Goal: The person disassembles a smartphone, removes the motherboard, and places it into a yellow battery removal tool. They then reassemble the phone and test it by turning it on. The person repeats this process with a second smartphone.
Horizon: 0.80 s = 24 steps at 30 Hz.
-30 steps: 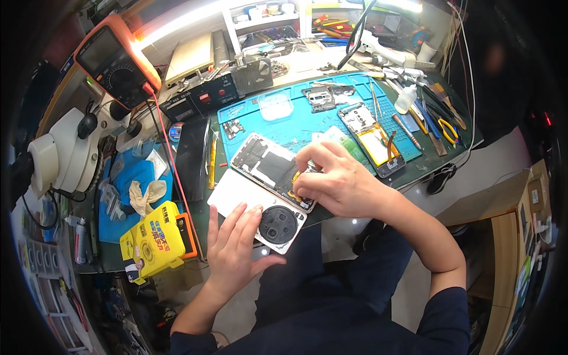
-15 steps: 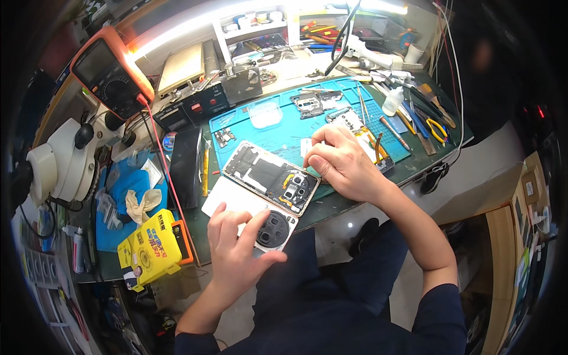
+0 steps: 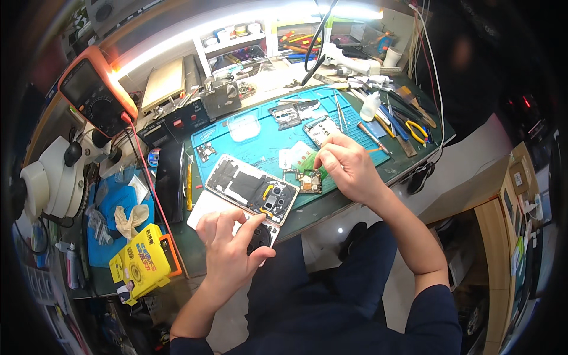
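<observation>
My left hand [image 3: 234,239] rests over a white phone back cover [image 3: 204,208] with a round black camera ring [image 3: 260,239]. Its thumb and index finger are spread, and the index tip is near the corner of an opened phone frame [image 3: 251,189]. That frame has a dark interior, yellow flex strips and camera openings. To the right, my right hand [image 3: 346,165] hovers above the mat with thumb and index pinched together; whatever is between them is too small to make out. Just left of it lies a small circuit board [image 3: 309,180]. A partly stripped phone assembly [image 3: 321,130] lies behind that hand.
A blue work mat [image 3: 236,157] holds a clear lidded box [image 3: 244,127] and loose metal parts [image 3: 290,115]. Tweezers, pliers [image 3: 417,131] and a white bottle [image 3: 370,106] lie right. An orange multimeter [image 3: 97,92], a microscope [image 3: 56,168] and a yellow package [image 3: 142,263] stand left.
My right hand has moved away from the phone frame's right edge, uncovering the circuit board. My left hand has shifted up over the camera ring, covering more of it. The whole view has shifted slightly.
</observation>
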Each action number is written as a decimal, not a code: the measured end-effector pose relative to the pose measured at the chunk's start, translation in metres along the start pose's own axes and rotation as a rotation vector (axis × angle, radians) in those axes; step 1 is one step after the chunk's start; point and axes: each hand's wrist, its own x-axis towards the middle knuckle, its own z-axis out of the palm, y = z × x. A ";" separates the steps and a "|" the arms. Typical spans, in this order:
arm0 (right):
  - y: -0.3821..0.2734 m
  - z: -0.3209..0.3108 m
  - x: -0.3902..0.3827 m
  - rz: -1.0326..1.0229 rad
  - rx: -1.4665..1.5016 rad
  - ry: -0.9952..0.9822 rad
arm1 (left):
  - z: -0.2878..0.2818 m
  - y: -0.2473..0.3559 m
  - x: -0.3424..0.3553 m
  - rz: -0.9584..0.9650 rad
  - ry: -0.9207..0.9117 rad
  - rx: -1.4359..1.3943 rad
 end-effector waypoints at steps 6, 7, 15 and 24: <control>-0.005 0.005 -0.001 -0.031 0.012 -0.058 | 0.002 -0.002 -0.001 0.001 0.012 0.005; -0.008 0.008 0.001 -0.068 0.033 -0.081 | 0.003 -0.003 -0.001 0.008 0.021 0.017; -0.021 0.034 0.014 -0.197 0.034 -0.203 | -0.004 -0.003 0.004 -0.038 0.041 -0.072; -0.026 0.047 0.039 -0.267 -0.126 -0.200 | -0.001 -0.019 0.045 -0.060 0.056 -0.019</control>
